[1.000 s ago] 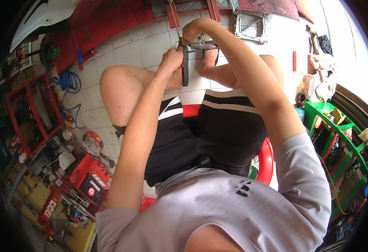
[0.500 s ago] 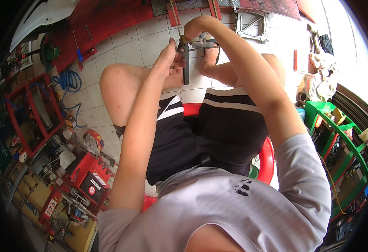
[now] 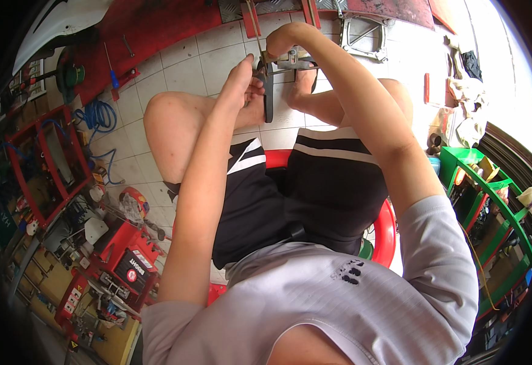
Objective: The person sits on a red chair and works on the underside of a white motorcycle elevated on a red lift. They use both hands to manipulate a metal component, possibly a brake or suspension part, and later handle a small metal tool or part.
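Above tiled floor [image 3: 184,67], ahead of our knees: left hand [image 3: 246,79] grips dark pliers [image 3: 268,97]; right hand [image 3: 280,44] clenched on small metal part [image 3: 291,59]. Work looks mid-way, part not released.

Both your arms stretch forward over your knees, hands close together. Your left hand [image 3: 245,82] is raised with fingers loosely curled; your right hand [image 3: 281,42] is bent at the wrist, fist closed.

Toolbox [image 3: 129,261] left of stool [image 3: 384,234]
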### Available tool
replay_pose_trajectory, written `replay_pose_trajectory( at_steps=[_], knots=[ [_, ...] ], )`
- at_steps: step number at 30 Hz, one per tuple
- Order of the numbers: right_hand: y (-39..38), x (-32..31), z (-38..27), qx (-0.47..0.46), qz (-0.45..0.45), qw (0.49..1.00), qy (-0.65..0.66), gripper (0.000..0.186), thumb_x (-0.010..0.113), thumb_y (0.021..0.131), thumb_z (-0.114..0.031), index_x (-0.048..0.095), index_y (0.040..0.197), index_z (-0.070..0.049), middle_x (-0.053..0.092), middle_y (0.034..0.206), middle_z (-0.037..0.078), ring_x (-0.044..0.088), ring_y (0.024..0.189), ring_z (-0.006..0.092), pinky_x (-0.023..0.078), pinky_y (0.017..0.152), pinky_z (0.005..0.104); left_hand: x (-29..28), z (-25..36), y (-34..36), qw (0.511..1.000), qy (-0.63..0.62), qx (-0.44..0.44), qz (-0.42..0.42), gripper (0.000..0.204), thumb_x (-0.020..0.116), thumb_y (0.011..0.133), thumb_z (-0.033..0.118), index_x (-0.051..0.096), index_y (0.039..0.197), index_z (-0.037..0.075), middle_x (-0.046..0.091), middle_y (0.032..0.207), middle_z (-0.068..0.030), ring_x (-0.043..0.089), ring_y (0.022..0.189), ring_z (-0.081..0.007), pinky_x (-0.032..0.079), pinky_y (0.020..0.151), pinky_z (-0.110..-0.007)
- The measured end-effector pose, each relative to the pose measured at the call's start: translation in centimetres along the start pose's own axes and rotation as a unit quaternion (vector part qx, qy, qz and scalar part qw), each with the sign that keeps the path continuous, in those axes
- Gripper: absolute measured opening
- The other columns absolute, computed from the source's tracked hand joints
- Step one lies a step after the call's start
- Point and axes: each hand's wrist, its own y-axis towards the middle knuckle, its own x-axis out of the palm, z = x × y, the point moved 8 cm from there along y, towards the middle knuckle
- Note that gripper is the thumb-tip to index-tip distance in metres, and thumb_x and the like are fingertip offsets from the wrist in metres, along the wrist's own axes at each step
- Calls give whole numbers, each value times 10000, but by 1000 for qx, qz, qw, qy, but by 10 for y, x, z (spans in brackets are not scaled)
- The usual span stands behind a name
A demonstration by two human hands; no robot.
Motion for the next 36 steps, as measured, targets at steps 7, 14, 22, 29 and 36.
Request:
replay_pose_trajectory(
  at_steps=[7,14,22,29,36],
  knots=[
    [4,5,4,6,-12,1000,6,399,505,819,-257,670,1052,22,670,1013,196,595,847,330,462,779,438,2,15,-13,996,19,68,60,489,406,951,484,543,1058,26,617,743,-93,592,630,-207,462,635,-340],
    [10,3,7,31,-13,999,10,332,572,733,-241,723,988,-92,695,968,92,631,846,244,494,765,407,-3,9,-1,996,27,58,56,581,398,951,510,448,1242,9,625,841,-111,615,743,-197,452,652,-345],
    [2,1,4,13,5,1000,-1,377,512,828,-239,672,1059,12,668,1004,187,595,835,323,463,768,440,2,17,-11,994,62,78,51,650,398,948,528,399,1342,11,599,870,-103,624,814,-196,451,693,-348],
    [-4,0,1,11,-5,1000,-2,373,520,825,-242,674,1056,7,662,999,188,591,830,319,466,762,435,2,16,-7,988,108,70,81,556,366,939,517,600,1026,19,667,942,-162,664,643,-230,485,584,-342],
    [-6,-4,-5,8,1,1000,-13,381,521,818,-243,672,1049,19,663,1000,188,590,826,319,464,759,438,-9,22,0,969,149,139,141,677,377,952,547,369,1387,27,664,918,-147,659,809,-232,448,771,-373]
  ],
)
